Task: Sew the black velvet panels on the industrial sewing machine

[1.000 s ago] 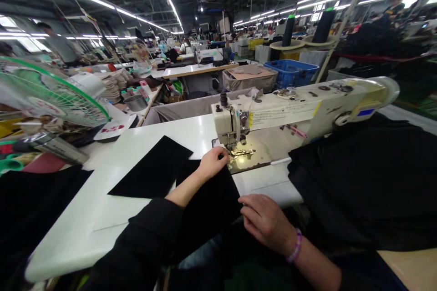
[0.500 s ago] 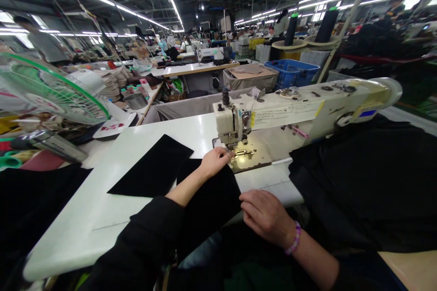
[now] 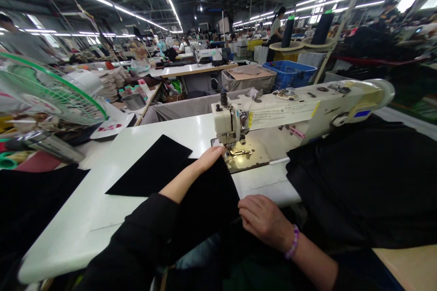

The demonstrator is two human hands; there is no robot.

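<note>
A black fabric piece [image 3: 208, 195] hangs over the front edge of the white sewing table [image 3: 78, 200], its far corner close to the needle of the sewing machine [image 3: 273, 111]. My left hand [image 3: 210, 158] lies by the presser foot, fingers closed on that far corner; the fingertips are partly hidden by the machine head. My right hand [image 3: 264, 218], a beaded bracelet at the wrist, pinches the right edge of the same fabric near the table's front. Left of it, a second black fabric piece [image 3: 150, 168] lies flat, partly under or against the first.
A dark fabric pile [image 3: 362, 182] covers the right side. On the left stand a green-rimmed fan [image 3: 51, 88] and a metal flask [image 3: 51, 143]. Behind the machine are a blue basket [image 3: 293, 74] and thread cones [image 3: 322, 27]. Other people work farther off.
My left hand has shifted slightly left and back along the fabric's far corner, and the fabric edge has swung a little left from the plate. My right hand keeps its pinch, almost unmoved.
</note>
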